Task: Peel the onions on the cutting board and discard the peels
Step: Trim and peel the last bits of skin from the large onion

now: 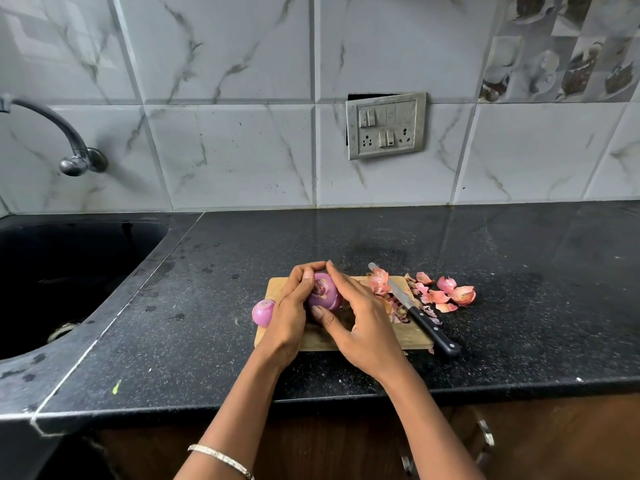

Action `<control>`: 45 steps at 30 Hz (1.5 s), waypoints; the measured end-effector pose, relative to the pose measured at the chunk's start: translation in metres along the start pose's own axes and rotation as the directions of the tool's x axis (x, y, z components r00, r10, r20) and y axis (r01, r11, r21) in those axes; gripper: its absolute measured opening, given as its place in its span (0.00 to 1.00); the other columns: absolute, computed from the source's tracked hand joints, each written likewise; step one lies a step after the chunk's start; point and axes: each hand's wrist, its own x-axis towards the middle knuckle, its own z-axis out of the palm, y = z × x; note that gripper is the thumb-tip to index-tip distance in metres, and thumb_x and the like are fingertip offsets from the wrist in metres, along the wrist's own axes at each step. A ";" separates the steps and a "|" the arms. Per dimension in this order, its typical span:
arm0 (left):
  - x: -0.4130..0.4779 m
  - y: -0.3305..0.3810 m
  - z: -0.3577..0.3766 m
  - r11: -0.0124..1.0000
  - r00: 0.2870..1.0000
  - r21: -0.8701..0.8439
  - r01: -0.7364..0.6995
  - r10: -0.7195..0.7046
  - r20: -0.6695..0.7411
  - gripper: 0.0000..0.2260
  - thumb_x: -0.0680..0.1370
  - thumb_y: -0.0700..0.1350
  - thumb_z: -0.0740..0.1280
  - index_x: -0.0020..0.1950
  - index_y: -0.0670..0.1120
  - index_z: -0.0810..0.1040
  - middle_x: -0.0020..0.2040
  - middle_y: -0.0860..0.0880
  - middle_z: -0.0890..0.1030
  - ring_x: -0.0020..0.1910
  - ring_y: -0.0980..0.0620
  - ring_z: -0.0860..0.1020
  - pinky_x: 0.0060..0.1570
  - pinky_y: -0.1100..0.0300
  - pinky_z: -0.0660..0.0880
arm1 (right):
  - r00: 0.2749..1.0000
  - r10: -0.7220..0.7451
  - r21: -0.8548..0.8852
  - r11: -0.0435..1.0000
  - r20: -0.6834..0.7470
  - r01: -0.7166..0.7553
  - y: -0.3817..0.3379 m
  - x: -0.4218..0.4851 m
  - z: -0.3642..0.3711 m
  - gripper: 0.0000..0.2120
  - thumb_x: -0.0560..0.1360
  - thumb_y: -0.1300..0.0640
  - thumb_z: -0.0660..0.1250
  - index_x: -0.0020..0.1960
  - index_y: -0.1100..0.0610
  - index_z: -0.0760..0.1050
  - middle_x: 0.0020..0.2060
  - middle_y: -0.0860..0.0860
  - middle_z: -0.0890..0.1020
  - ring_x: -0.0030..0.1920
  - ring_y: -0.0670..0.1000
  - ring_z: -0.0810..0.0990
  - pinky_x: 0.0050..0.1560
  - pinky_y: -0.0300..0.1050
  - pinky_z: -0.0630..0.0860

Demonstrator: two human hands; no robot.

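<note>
A purple onion point(325, 293) is held above the wooden cutting board point(412, 336) between both hands. My left hand point(290, 313) curls round its left side, thumb on top. My right hand point(360, 320) grips it from the right, thumb under its front and fingers over the top. A second peeled onion point(263, 312) lies at the board's left edge, partly behind my left hand. Dry pink peels point(450, 294) are scattered on the board's right end and on the counter beside it.
A black-handled knife point(419, 315) lies diagonally across the board's right end, blade pointing away. A dark sink point(62, 271) with a tap point(72, 147) sits at the left. The black counter's front edge point(346, 398) runs just below my wrists. A switch plate point(386, 125) is on the tiled wall.
</note>
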 end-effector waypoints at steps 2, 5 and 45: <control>0.001 0.000 0.000 0.999 1.000 -0.031 0.014 -0.014 -0.021 0.13 0.86 0.45 0.57 0.60 0.42 0.80 0.52 0.44 0.84 0.53 0.45 0.80 0.67 0.38 0.73 | 1.000 0.013 0.016 1.000 -0.006 -0.013 0.001 0.001 0.001 0.32 0.76 0.44 0.71 0.77 0.53 0.69 0.69 0.46 0.77 0.69 0.43 0.73 0.71 0.43 0.70; 0.003 0.000 0.000 0.999 0.998 -0.044 0.011 -0.014 -0.056 0.14 0.86 0.45 0.56 0.58 0.42 0.80 0.49 0.45 0.84 0.53 0.43 0.79 0.67 0.34 0.72 | 0.995 0.099 -0.031 0.995 -0.016 -0.099 0.001 0.001 0.000 0.35 0.74 0.38 0.72 0.75 0.54 0.72 0.69 0.47 0.78 0.68 0.45 0.75 0.69 0.43 0.72; -0.014 0.018 0.016 0.977 0.963 -0.078 0.199 -0.180 0.202 0.37 0.75 0.70 0.50 0.76 0.48 0.68 0.68 0.43 0.80 0.64 0.46 0.81 0.55 0.54 0.81 | 0.956 0.285 0.279 0.926 -0.073 -0.255 0.005 0.008 -0.011 0.14 0.78 0.41 0.68 0.58 0.48 0.83 0.52 0.43 0.85 0.54 0.41 0.81 0.55 0.39 0.77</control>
